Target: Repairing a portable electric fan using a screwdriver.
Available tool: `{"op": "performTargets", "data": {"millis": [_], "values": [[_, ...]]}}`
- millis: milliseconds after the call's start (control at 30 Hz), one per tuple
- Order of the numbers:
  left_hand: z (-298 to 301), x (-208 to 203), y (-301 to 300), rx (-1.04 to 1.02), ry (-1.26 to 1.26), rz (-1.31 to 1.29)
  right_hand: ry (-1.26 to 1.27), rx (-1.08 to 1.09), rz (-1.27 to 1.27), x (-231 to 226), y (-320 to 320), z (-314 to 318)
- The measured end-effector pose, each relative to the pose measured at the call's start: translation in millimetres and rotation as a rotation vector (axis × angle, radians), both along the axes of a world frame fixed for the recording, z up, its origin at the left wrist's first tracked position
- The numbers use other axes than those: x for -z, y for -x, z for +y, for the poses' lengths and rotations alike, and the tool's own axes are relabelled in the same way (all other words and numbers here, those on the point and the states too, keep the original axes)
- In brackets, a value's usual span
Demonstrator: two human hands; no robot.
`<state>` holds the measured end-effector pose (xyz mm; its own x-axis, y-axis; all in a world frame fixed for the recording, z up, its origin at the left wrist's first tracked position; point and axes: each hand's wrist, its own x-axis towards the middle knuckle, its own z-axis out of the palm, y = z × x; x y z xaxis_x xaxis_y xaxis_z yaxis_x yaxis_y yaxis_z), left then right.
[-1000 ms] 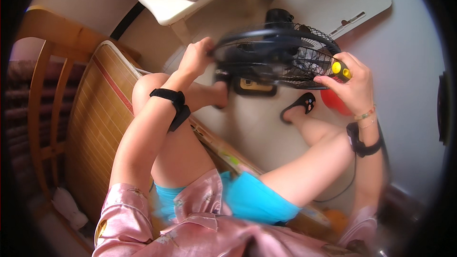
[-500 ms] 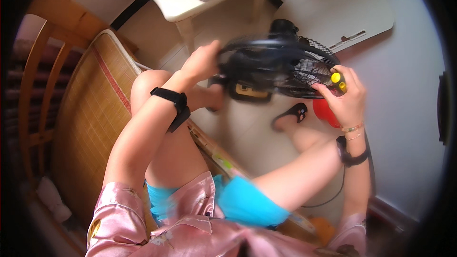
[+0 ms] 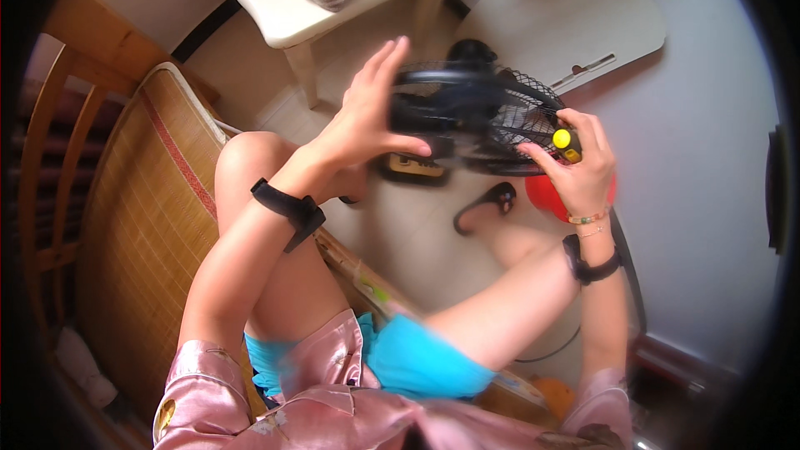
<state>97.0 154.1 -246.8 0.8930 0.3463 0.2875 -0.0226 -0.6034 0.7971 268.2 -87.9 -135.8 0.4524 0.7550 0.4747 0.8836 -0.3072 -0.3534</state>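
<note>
The fan guard [image 3: 518, 113] sits between my hands. My left hand [image 3: 360, 121] gapes, contact unconfirmed; my right hand [image 3: 588, 168] curls round a yellow-and-black handle [image 3: 566, 143] beside the guard. Sound practice: support both sides evenly.

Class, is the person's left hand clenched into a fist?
No: the left hand is open near the black fan, its fingers extended and thumb spread apart.
</note>
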Motion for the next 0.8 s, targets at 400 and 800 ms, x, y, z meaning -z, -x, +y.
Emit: {"op": "performTargets", "data": {"millis": [400,800], "values": [[-18.0,8.5,-15.1,-0.167,-0.035,-0.052,0.000,-0.063,-0.021,1.4,-13.5,4.0],[-21.4,12.6,-13.0,-0.199,-0.039,-0.067,0.080,-0.170,0.232,-8.4,-39.9,5.8]]}}
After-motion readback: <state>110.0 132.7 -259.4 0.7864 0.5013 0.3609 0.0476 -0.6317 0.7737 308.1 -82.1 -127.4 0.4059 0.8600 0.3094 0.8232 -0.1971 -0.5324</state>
